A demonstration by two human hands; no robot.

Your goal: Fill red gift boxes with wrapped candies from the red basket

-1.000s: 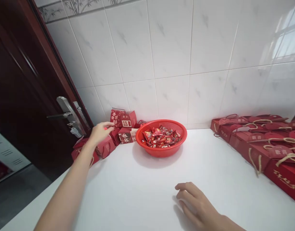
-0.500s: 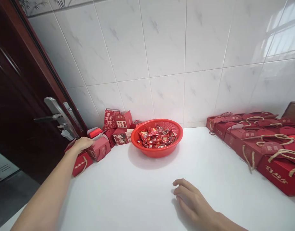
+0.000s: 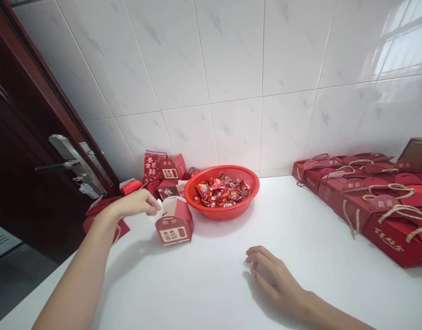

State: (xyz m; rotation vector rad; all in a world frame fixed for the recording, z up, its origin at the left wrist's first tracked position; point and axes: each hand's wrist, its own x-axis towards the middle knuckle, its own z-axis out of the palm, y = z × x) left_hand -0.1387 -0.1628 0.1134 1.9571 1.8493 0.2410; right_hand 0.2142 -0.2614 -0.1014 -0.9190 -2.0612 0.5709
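Left hand (image 3: pixel 138 204) pinched the box (image 3: pixel 172 224) at its top edge, at 8 o'clock of the basket (image 3: pixel 226 213). Right hand (image 3: pixel 274 277) looked empty at 5 o'clock, fingers loosely curled. Step looked like box placement; next move seemed to call for a level set-down.

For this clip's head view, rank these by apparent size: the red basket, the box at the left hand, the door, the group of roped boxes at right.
Largest to smallest:
1. Door, cut off by the frame
2. Roped boxes, as a group
3. Red basket
4. Box at the left hand
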